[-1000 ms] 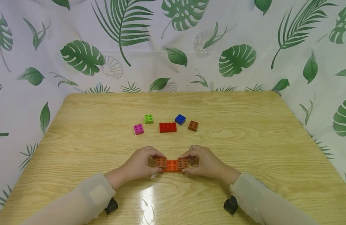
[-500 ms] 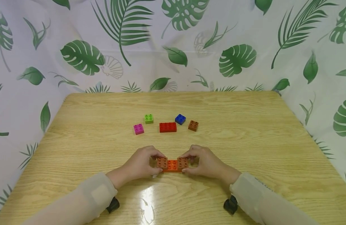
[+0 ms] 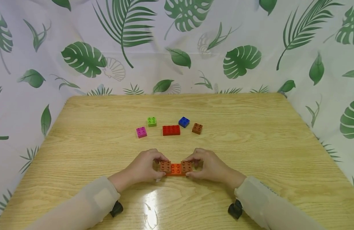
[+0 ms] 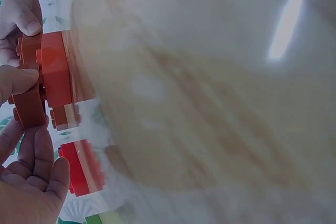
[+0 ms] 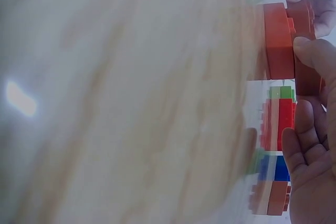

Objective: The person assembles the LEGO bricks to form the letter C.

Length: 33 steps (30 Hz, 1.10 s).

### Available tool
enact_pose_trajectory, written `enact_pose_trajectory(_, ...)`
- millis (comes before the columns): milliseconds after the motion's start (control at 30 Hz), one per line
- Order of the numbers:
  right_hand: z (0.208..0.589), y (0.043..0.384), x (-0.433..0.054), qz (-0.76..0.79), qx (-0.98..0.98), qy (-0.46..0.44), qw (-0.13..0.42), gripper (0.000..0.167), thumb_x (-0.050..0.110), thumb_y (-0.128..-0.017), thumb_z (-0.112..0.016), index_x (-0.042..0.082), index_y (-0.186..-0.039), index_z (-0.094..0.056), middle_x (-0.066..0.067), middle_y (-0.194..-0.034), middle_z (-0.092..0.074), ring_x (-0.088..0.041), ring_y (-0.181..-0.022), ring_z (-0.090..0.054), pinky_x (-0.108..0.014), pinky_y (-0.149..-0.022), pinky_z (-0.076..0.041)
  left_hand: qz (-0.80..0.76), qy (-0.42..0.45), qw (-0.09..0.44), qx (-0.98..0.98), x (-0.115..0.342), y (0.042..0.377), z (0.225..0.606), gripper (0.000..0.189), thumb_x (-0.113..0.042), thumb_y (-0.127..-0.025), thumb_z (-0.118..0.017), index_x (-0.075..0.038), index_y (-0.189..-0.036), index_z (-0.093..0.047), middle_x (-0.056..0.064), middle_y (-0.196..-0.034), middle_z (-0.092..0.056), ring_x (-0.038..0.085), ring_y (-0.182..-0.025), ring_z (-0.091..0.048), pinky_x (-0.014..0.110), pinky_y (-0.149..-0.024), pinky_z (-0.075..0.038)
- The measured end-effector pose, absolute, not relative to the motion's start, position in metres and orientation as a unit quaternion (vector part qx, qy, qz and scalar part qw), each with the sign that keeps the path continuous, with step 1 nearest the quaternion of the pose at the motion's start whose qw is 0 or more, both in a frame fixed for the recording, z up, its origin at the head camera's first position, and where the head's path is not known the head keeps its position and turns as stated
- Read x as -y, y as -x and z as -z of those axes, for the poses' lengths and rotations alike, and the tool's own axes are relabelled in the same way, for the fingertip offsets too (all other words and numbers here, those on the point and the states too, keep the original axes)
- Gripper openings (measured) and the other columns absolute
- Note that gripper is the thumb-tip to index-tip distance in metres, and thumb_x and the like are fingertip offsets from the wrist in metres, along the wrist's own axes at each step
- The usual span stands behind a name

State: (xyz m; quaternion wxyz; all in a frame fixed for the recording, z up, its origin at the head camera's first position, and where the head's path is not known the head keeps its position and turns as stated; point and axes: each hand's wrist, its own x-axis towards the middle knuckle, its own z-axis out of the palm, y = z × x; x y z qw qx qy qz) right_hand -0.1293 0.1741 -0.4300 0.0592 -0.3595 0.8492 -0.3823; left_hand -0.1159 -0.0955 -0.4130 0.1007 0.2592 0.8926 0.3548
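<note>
An orange brick (image 3: 176,169) with studs on top lies on the table near the front, its middle studs showing between two brown bricks. My left hand (image 3: 145,166) pinches the left brown brick (image 3: 165,166) between thumb and fingers over the orange brick's left end. In the left wrist view this brown brick (image 4: 29,106) looks slightly tilted, with a narrow gap to the orange brick (image 4: 56,69). My right hand (image 3: 209,166) pinches the right brown brick (image 3: 186,166) at the other end. The right wrist view shows that brown brick (image 5: 307,77) against the orange one.
Beyond the hands lie a pink brick (image 3: 141,132), a lime green brick (image 3: 152,121), a longer red brick (image 3: 171,130), a blue brick (image 3: 184,122) and another brown brick (image 3: 197,128). A leaf-patterned cloth (image 3: 153,70) stands behind the wooden table (image 3: 251,127).
The left hand and its brown brick have shifted slightly to the right over the orange brick. My right hand and the loose bricks stay where they were.
</note>
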Motion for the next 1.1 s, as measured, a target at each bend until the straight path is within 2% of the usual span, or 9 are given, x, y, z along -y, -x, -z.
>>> enact_pose_trajectory(533,0.43,0.1293,-0.1734,0.386,-0.848,0.358,0.054,0.037,0.025,-0.076,-0.082,0.015,-0.109,-0.072,0.01,-0.084,-0.057,-0.01,-0.073,-0.054,-0.025,-0.064,-0.049,-0.329,-0.28,0.096,-0.897,0.0917,0.1178,0.4105,0.033,-0.015,-0.071,-0.081,-0.01,-0.102,-0.07,-0.007,-0.085,-0.058,0.011,-0.08,-0.052,0.029,-0.072,-0.046)
enact_pose_trajectory(800,0.4308,0.1285,-0.1722,0.378,-0.851,0.358,0.059,0.037,0.024,-0.076,-0.082,0.013,-0.109,-0.072,0.007,-0.084,-0.057,-0.01,-0.073,-0.054,-0.025,-0.064,-0.049,-0.355,-0.261,0.101,-0.892,0.0992,0.1182,0.416,0.033,-0.017,-0.073,-0.082,-0.014,-0.104,-0.07,-0.009,-0.088,-0.058,0.01,-0.084,-0.054,0.029,-0.078,-0.048)
enact_pose_trajectory(1100,0.4311,0.1291,-0.174,0.378,-0.85,0.364,0.048,0.037,0.025,-0.075,-0.082,0.014,-0.109,-0.072,0.006,-0.083,-0.058,-0.01,-0.072,-0.053,-0.026,-0.063,-0.048,-0.33,-0.28,0.096,-0.897,0.0962,0.1187,0.4094,0.032,-0.016,-0.071,-0.081,-0.012,-0.101,-0.07,-0.008,-0.087,-0.058,0.012,-0.083,-0.054,0.032,-0.077,-0.047)
